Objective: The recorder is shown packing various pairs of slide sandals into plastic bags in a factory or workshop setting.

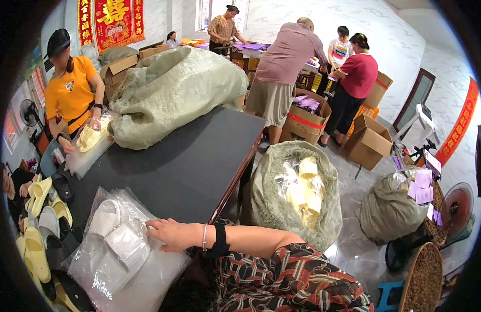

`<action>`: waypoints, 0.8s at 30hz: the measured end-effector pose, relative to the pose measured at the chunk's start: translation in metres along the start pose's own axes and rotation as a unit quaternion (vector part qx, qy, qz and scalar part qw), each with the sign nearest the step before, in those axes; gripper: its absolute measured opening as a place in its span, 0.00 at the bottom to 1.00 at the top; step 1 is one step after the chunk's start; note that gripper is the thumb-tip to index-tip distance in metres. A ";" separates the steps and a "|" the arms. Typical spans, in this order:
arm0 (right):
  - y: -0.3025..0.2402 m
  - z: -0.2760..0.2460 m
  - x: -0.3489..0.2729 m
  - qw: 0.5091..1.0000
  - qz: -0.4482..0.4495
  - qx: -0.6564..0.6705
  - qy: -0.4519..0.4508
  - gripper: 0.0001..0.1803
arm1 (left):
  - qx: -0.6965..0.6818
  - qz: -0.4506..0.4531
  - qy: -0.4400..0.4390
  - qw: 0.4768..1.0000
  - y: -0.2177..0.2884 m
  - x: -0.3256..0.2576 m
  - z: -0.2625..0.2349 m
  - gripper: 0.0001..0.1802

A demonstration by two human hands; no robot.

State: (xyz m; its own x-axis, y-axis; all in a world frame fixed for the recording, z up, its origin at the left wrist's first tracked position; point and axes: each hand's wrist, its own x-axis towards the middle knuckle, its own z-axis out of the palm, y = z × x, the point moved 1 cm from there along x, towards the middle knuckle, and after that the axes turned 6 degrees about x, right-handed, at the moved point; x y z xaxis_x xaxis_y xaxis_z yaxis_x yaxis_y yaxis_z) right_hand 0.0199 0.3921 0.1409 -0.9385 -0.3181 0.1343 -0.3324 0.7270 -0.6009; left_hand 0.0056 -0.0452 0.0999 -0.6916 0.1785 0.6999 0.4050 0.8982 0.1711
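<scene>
My right hand (170,235) reaches in from the right, with a bracelet and a black band at the wrist. Its fingers lie stretched over the edge of a clear plastic bag (146,283), beside a pair of white slippers (128,245). The slippers lie on or inside the clear plastic; I cannot tell which. More clear bags seem to be layered beneath them at the near end of the dark table (199,171). My left hand does not show.
Yellow slippers (37,252) and other footwear pile at the left. A big woven sack (183,88) covers the table's far end; another open sack (264,203) stands right of it. Across the table, a person in orange (76,88) handles yellow slippers. Others work behind, near cardboard boxes (368,140).
</scene>
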 end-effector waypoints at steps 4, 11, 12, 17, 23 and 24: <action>0.003 0.001 -0.003 1.000 0.006 0.003 0.000 0.33 | -0.090 -0.107 0.057 0.989 0.064 0.044 -0.037 0.29; 0.009 0.012 -0.002 0.999 -0.006 0.024 0.024 0.33 | -0.211 -0.222 -0.139 0.942 0.076 0.063 -0.044 0.27; 0.009 0.012 -0.003 0.999 -0.007 0.028 0.023 0.33 | -0.187 -0.200 -0.156 0.949 0.075 0.064 -0.042 0.27; 0.009 0.014 -0.005 1.000 -0.001 0.017 0.020 0.34 | -0.207 -0.245 -0.202 0.925 0.060 0.059 -0.029 0.26; 0.012 0.025 -0.004 0.999 -0.007 -0.004 0.040 0.32 | -0.188 -0.238 -0.212 0.929 0.081 0.067 -0.036 0.26; 0.013 0.027 -0.004 0.997 -0.027 -0.016 0.068 0.32 | -0.181 -0.230 -0.212 0.932 0.081 0.067 -0.036 0.26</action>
State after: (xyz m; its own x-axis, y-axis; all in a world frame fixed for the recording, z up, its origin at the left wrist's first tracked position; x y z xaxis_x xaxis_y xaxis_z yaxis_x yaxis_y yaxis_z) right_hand 0.0221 0.3868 0.1114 -0.9221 -0.2737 0.2736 -0.3843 0.7309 -0.5641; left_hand 0.0132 0.0250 0.1858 -0.9853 0.0194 0.1697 0.1287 0.7378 0.6627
